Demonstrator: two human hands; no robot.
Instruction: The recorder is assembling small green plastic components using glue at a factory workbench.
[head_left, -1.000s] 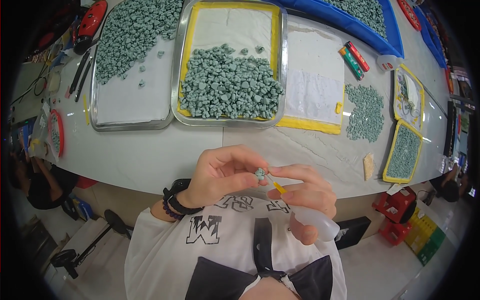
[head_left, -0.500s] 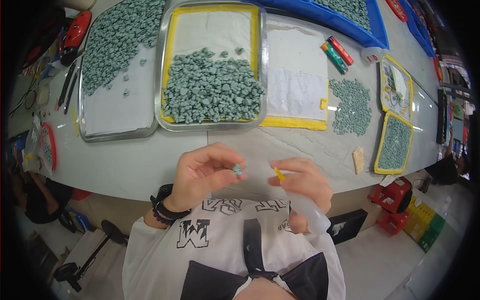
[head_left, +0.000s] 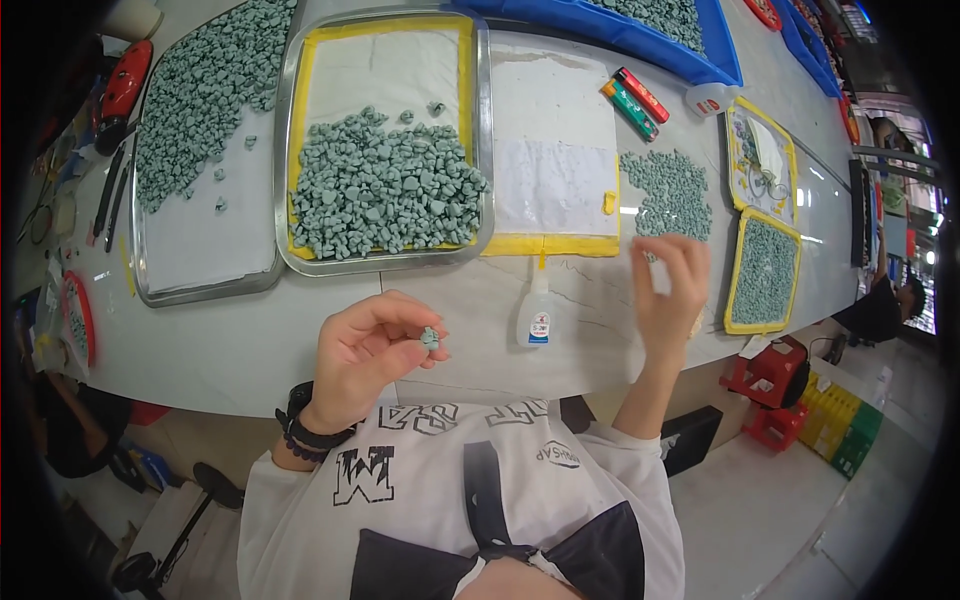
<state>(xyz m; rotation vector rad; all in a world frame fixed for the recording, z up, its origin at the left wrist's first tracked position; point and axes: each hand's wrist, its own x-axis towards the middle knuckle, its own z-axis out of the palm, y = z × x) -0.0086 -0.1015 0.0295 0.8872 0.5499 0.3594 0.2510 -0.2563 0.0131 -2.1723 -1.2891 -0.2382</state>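
My left hand (head_left: 365,350) pinches a small knobbly grey-green piece (head_left: 430,338) between thumb and fingertips, above the table's near side. Out to the right, my right hand (head_left: 675,290) is raised at the lower edge of a scatter of tiny grey-green pieces (head_left: 672,190). Its thumb and forefinger are closed together on what looks like one tiny piece (head_left: 651,257), partly hidden by the fingers. Between my hands a clear glue bottle (head_left: 538,312) with a yellow nozzle stands on the table, touched by neither hand.
A metal tray (head_left: 283,200) with larger grey-green pieces lies ahead, and another tray (head_left: 210,285) is at left. Behind are a yellow-edged white board (head_left: 555,185), two lighters (head_left: 640,95) and a blue bin (head_left: 600,40). A small yellow-rimmed tray (head_left: 735,315) sits at right.
My right hand has let go of the glue bottle, which now stands on the table, and has moved right to the tiny pieces. My left hand keeps its piece. The view has shifted slightly.
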